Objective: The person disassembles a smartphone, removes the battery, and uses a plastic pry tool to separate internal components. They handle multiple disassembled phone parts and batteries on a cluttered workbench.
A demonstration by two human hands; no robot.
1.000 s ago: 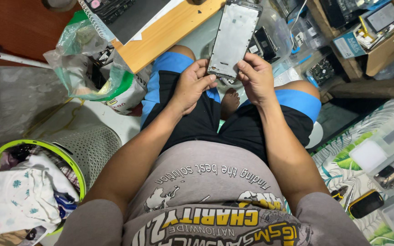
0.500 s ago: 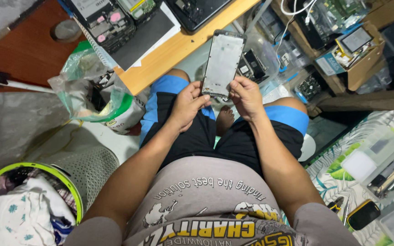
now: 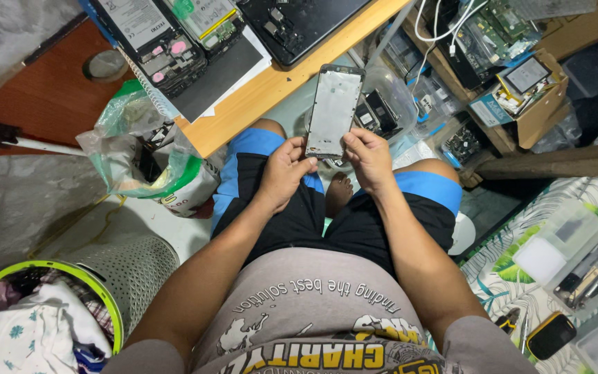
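1. Left hand (image 3: 286, 170) gripping the lower left corner of a phone frame (image 3: 333, 111), thumb on its bottom edge.
2. Right hand (image 3: 368, 158) clasping the lower right corner of the same frame.
3. Frame held upright above the knees, just off the front edge of the wooden tabletop (image 3: 264, 90).
4. Opened phones (image 3: 167, 41) lying on that tabletop.
5. Laundry basket (image 3: 70, 305) at the lower left.

Single head-worn view, aimed steeply down over the wearer's chest and lap, hands seen close, orange wooden table (image 3: 271, 86) edge beyond the knees
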